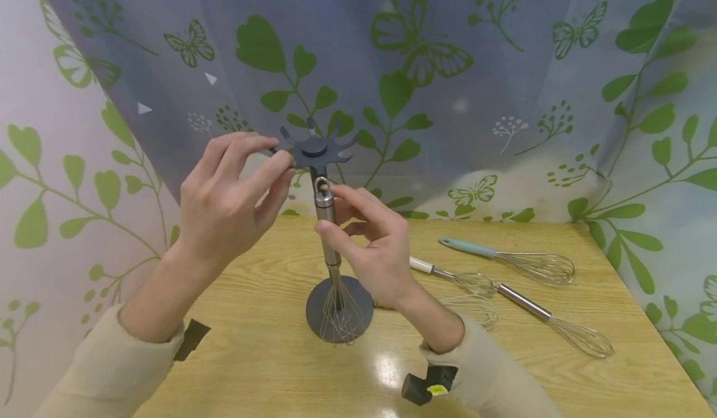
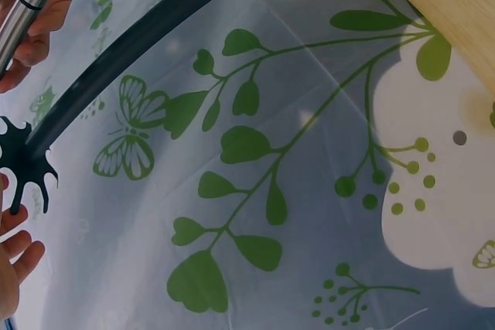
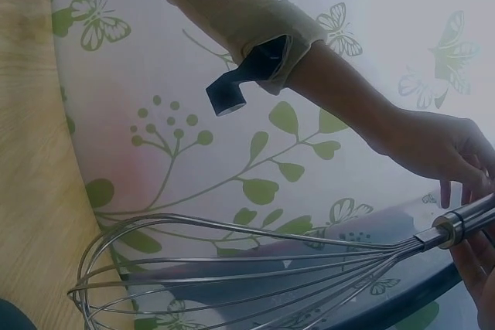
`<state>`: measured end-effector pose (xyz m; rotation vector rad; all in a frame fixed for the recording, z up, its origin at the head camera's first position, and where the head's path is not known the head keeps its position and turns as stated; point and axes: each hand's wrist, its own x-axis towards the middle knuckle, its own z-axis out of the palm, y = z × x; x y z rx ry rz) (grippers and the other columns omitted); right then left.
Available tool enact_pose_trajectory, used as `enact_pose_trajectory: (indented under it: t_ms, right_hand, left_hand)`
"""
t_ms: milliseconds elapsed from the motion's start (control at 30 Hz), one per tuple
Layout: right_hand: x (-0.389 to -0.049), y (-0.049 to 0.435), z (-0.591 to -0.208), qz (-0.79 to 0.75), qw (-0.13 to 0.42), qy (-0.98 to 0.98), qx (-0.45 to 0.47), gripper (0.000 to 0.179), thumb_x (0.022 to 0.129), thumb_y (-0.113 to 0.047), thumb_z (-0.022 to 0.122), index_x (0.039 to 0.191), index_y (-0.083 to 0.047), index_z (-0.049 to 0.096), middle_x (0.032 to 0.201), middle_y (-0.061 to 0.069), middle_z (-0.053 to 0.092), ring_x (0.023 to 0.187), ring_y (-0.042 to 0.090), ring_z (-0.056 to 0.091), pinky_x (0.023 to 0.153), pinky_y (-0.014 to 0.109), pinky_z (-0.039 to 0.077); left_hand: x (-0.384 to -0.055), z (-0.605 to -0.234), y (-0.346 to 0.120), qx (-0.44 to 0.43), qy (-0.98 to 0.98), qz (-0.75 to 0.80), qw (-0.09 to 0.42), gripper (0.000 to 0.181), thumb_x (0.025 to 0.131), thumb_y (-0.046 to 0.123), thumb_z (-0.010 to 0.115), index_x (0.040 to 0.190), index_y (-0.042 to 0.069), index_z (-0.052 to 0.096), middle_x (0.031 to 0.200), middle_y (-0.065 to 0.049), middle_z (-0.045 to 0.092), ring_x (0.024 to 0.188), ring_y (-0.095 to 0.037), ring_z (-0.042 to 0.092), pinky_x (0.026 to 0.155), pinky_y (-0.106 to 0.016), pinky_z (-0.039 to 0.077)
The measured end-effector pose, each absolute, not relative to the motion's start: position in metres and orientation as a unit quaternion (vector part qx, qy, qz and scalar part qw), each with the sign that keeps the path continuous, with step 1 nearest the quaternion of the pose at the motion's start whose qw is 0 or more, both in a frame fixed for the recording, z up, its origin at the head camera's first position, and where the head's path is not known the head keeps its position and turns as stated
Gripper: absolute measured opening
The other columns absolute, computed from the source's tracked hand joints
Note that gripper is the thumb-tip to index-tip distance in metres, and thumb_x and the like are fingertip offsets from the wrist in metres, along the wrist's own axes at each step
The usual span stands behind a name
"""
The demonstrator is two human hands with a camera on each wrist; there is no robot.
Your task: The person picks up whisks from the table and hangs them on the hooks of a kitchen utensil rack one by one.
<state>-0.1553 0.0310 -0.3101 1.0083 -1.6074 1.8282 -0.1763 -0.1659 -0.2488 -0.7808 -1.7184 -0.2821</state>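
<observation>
A dark grey utensil stand point(image 1: 315, 309) rises from its round base to a hooked top point(image 1: 336, 152). My left hand point(image 1: 224, 194) pinches one hook on the top's left side between thumb and fingers. In front of the pole, my right hand point(image 1: 372, 241) grips a steel-handled whisk point(image 1: 328, 231) near the top of its handle. The whisk hangs wires down over the base, its hanging ring point(image 1: 322, 185) just below the hooks. In the right wrist view, the whisk's wire loops point(image 3: 232, 260) stretch across the lower part. The left wrist view shows the stand's pole point(image 2: 139, 44) at a slant.
On the wooden table point(image 1: 246, 356) to the right lie a blue-handled whisk point(image 1: 467, 247), a white-handled whisk point(image 1: 422, 265) and a steel-handled whisk point(image 1: 523, 301). Another whisk point(image 1: 476, 309) is partly covered by my right forearm. A patterned curtain point(image 1: 448, 107) hangs behind the table.
</observation>
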Motion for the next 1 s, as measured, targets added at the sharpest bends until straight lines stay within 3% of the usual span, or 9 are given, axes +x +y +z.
enact_pose_trajectory:
  t_ms: [567,1000]
  right_hand:
    - [-0.1619,0.0282,-0.3079,0.682,0.249,-0.582,0.366,0.057,0.097,-0.029,0.078,0.125,0.018,0.062,0.095,0.031,0.066,0.083,0.002,0.067,0.059,0.020,0.055]
    - [-0.1653,0.0274,-0.3100,0.682,0.248,-0.587,0.360,0.065,0.097,-0.041,0.075,0.125,0.017,0.063,0.092,0.030,0.065,0.083,0.002,0.068,0.057,0.020,0.053]
  left_hand:
    - [-0.1767,-0.2492,-0.1654,-0.334,-0.732,-0.119,0.582,0.010,0.102,0.014,0.065,0.100,0.009,0.073,0.107,-0.017,0.075,0.101,-0.041,0.067,0.081,-0.053,0.061]
    - [-0.1770,-0.2494,-0.1654,-0.337,-0.731,-0.117,0.582,0.009,0.101,0.013,0.066,0.100,0.009,0.073,0.107,-0.018,0.075,0.101,-0.041,0.067,0.080,-0.052,0.061]
